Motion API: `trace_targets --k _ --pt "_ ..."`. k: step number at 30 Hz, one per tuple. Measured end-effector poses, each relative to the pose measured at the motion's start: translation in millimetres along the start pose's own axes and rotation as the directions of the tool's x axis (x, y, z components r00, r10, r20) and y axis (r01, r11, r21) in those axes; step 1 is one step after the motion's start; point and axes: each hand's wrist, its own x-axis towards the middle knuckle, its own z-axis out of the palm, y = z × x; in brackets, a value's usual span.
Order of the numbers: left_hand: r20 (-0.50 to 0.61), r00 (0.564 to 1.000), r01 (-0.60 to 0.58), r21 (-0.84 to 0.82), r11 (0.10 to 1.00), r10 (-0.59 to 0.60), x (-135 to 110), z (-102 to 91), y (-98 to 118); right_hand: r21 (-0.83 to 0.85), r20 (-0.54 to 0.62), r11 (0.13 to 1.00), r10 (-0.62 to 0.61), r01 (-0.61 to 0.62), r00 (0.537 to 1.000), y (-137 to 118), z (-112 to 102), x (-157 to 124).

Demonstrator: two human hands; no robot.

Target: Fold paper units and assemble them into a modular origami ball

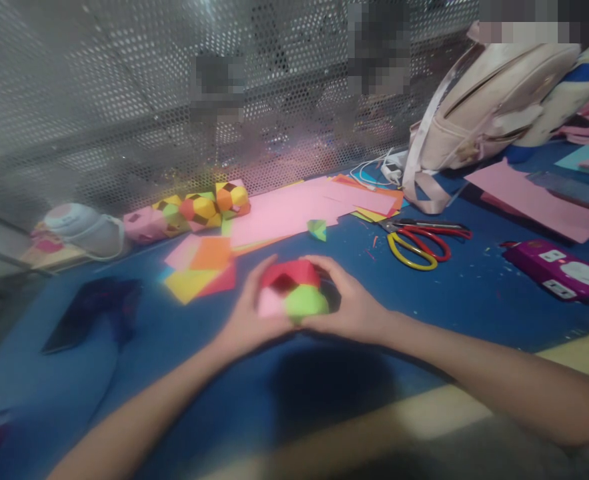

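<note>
Both my hands hold a folded paper ball (pixel 294 288) of red, pink and green pieces just above the blue table (pixel 464 300). My left hand (pixel 249 313) cups its left side with fingers curled round it. My right hand (pixel 347 303) grips its right side, fingers bent over the top. A small green folded paper piece (pixel 317 229) lies on the table behind the ball.
Loose coloured paper squares (pixel 201 267) and pink sheets (pixel 294 210) lie behind my hands, with finished paper balls (pixel 199 208) by the perforated wall. Scissors (pixel 419 241), a magenta case (pixel 559 270), a backpack (pixel 484 107), a white container (pixel 87 230) and a dark phone (pixel 91 313) surround them.
</note>
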Motion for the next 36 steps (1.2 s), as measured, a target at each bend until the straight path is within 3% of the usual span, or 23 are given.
trace_targets --k 6,13,20,23,25,27,29,32,36 --pt "-0.060 0.994 0.097 0.002 0.995 -0.097 0 5.4 7 -0.009 -0.055 0.999 0.034 -0.034 0.998 0 4 -1" --pt "-0.102 0.972 0.209 -0.029 0.978 -0.211 3 13.7 18 0.118 0.022 0.986 0.118 -0.120 0.993 4 9 -2" --pt "-0.130 0.960 0.251 0.022 0.968 -0.247 6 16.3 18 0.209 -0.007 0.953 0.223 -0.217 0.975 9 20 -2" --pt "-0.136 0.982 0.140 0.060 0.988 -0.131 6 14.9 16 0.234 -0.008 0.956 0.186 -0.179 0.983 8 18 0" --pt "-0.131 0.988 -0.058 0.154 0.986 0.078 9 12.3 12 0.237 -0.017 0.970 0.067 -0.062 0.998 10 14 3" --pt "-0.080 0.945 -0.281 0.294 0.914 0.316 12 8.6 6 0.202 -0.025 0.973 -0.110 0.113 0.994 15 10 7" --pt "0.015 0.893 -0.414 0.416 0.810 0.449 15 4.5 -3 0.150 0.018 0.968 -0.206 0.202 0.978 21 6 9" --pt "0.133 0.884 -0.452 0.481 0.751 0.447 16 0.5 -16 0.099 0.068 0.980 -0.181 0.174 0.981 29 6 10" --pt "0.072 0.883 -0.444 0.449 0.775 0.464 12 4.6 -19 0.065 0.024 0.986 -0.158 0.156 0.987 28 12 8"
